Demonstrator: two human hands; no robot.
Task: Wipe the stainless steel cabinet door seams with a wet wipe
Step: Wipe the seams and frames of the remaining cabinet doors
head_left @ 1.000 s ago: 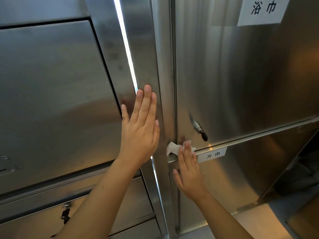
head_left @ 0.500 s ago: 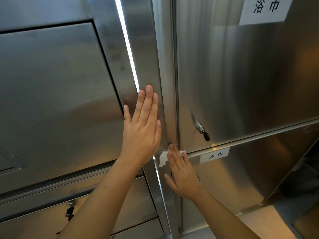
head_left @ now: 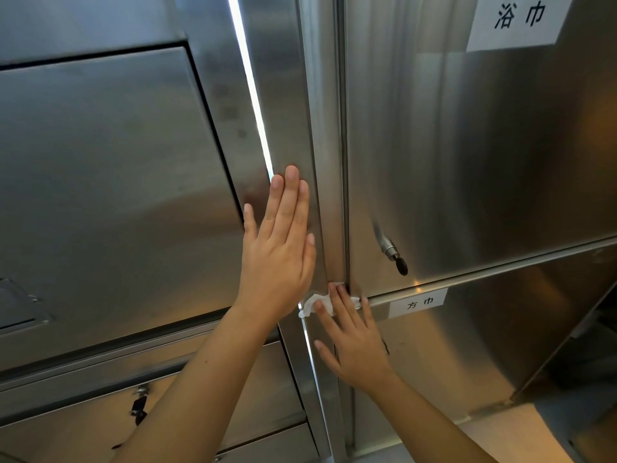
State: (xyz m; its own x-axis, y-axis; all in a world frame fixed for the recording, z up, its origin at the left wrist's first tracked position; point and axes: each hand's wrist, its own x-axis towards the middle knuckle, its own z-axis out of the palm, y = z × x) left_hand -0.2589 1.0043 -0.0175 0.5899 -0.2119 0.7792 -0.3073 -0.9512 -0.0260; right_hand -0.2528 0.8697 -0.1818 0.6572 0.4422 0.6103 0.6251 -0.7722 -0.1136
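A stainless steel cabinet fills the view, with a vertical door seam (head_left: 345, 162) running down beside the right door (head_left: 467, 145). My right hand (head_left: 354, 342) presses a white wet wipe (head_left: 317, 304) with straight fingers onto the metal where that vertical seam meets the horizontal rail (head_left: 484, 274). My left hand (head_left: 278, 248) lies flat, fingers straight and together, on the upright steel post (head_left: 283, 111) just left of the seam. Most of the wipe is hidden under my right fingers.
A key (head_left: 397, 260) sticks out of the right door's lock, close above my right hand. Paper labels (head_left: 417, 302) are taped on the rail and the upper door (head_left: 519, 20). A large left door (head_left: 100, 195) and a lower left drawer with another key (head_left: 138, 407) are nearby.
My right hand slid the wipe leftward along the horizontal rail to the vertical seam. My left hand stayed flat on the post.
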